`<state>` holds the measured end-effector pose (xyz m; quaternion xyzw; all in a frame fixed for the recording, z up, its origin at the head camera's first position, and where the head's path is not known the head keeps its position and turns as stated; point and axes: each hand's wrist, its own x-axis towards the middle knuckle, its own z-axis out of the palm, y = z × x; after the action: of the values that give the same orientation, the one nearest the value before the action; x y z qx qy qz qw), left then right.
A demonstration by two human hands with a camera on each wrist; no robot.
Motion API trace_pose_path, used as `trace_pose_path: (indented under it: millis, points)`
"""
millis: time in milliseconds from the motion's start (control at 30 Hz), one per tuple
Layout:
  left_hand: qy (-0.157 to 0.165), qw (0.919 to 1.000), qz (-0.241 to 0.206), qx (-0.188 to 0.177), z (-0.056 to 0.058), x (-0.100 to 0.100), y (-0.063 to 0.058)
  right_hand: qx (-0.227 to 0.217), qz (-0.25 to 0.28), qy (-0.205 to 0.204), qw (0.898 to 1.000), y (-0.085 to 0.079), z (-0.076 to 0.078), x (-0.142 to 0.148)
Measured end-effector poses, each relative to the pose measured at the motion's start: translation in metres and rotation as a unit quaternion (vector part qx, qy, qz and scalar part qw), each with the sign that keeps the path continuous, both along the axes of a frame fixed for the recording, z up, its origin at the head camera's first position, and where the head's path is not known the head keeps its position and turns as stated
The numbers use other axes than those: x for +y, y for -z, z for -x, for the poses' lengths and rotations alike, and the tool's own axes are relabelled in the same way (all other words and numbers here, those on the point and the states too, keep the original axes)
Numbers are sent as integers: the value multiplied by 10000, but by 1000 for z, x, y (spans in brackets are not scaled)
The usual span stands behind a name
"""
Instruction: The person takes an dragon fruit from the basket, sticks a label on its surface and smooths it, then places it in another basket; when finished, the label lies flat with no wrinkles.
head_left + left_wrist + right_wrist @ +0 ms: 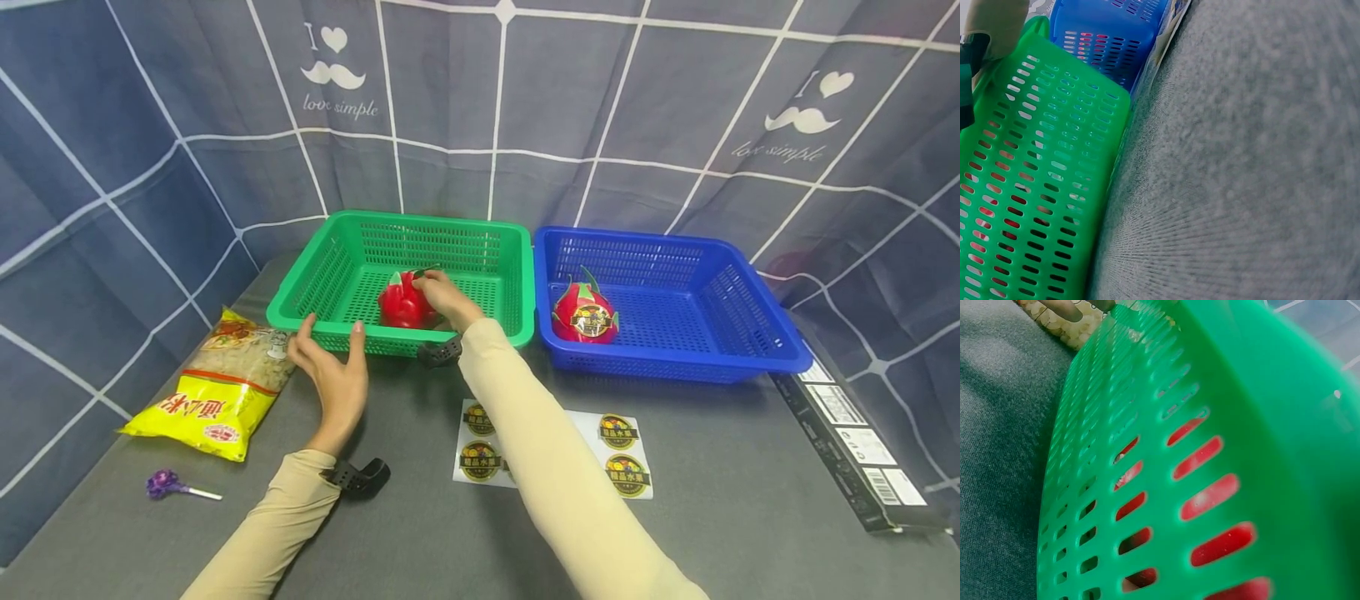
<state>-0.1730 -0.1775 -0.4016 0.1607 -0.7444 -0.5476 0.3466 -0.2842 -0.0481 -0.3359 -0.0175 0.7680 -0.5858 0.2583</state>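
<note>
A red dragon fruit (405,302) with green tips lies in the green basket (337,218). My right hand (448,302) reaches over the front rim and grips the fruit's upper right side with curled fingers; part of that grip is hidden. Red skin of the dragon fruit (1210,499) shows through the basket's slots in the right wrist view. At the front left of the green basket, my left hand (333,383) has thumb and fingers spread apart, fingertips right at the rim, holding nothing. In the left wrist view the slotted wall of the green basket (1041,162) fills the left side.
A blue basket (675,358) on the right holds another dragon fruit (587,315) bearing a round label. Sticker sheet (630,454) lies in front. At left are a yellow food bag (217,387) and a purple lollipop (165,483); a black box (851,433) lies far right.
</note>
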Motion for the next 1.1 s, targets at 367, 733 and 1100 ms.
trace_pose_path:
  millis: [367,733,1100]
  points:
    - [7,10000,-23,-1,1,-1,0,53,181,76,9998,-2,-2,0]
    - [-23,9999,-45,-96,2,1,0,60,696,266,9972,-4,-1,2]
    - [-2,10000,-7,-87,1,-1,1,42,1247,271,9918,-7,-8,6]
